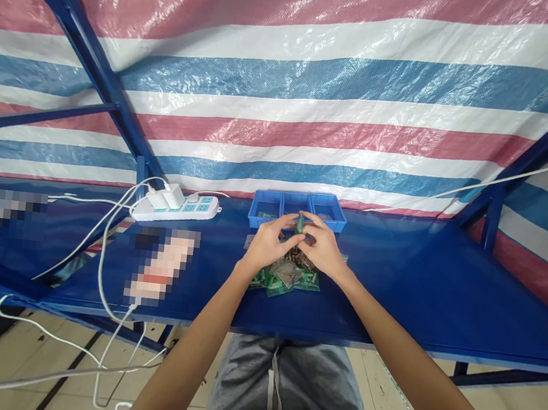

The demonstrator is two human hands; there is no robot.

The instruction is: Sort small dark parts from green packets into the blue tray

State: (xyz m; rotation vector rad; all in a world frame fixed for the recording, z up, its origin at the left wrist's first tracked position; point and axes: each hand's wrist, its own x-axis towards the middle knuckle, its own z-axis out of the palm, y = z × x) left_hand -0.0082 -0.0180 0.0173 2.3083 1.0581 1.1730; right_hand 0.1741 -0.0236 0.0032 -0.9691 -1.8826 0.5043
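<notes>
Between the fingertips of both hands is a small green piece [300,223], held upright; its exact kind is too small to make out. My left hand [274,236] pinches it from the left, and my right hand [321,242] closes on it from the right. Below my hands lies a pile of small green packets [279,289] with clear plastic and brownish small parts [292,259] among them. Partly covered by my fingers, a blue tray [335,223] with three compartments stands just behind. A few small items show in its left compartment.
A white power strip [180,211] with plugged-in chargers sits at the back left. White cables [104,246] run from it over the blue table [422,286] and its front edge. A blurred-out phone-like object [164,268] lies to the left. Blue frame posts [93,62] flank a striped tarp [316,79].
</notes>
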